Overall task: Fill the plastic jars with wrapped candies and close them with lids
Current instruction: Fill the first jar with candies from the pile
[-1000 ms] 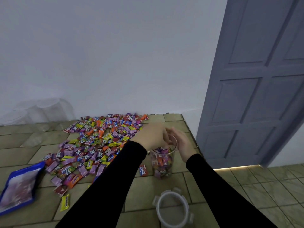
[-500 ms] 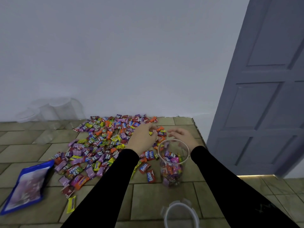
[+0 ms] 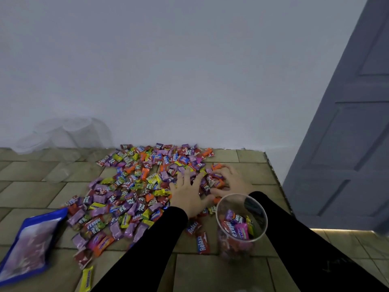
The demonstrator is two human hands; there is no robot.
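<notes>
While both hands press into the candies (image 3: 134, 192), left hand (image 3: 187, 192) spread, right hand (image 3: 232, 182) curled around some, the jar (image 3: 241, 226) stands beside bare tiles; wrappers read "Relaxa".

Both arms wore long, plain black sleeves reaching to the wrists. The left hand (image 3: 188, 193) and the right hand (image 3: 235, 182) were bare, without gloves, rings or watch.

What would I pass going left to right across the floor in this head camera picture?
Blue candy bag → lone yellow candy → spread pile of wrapped candies → left hand → right hand, both on the pile's right edge → open plastic jar partly filled with candies → grey door.
</notes>
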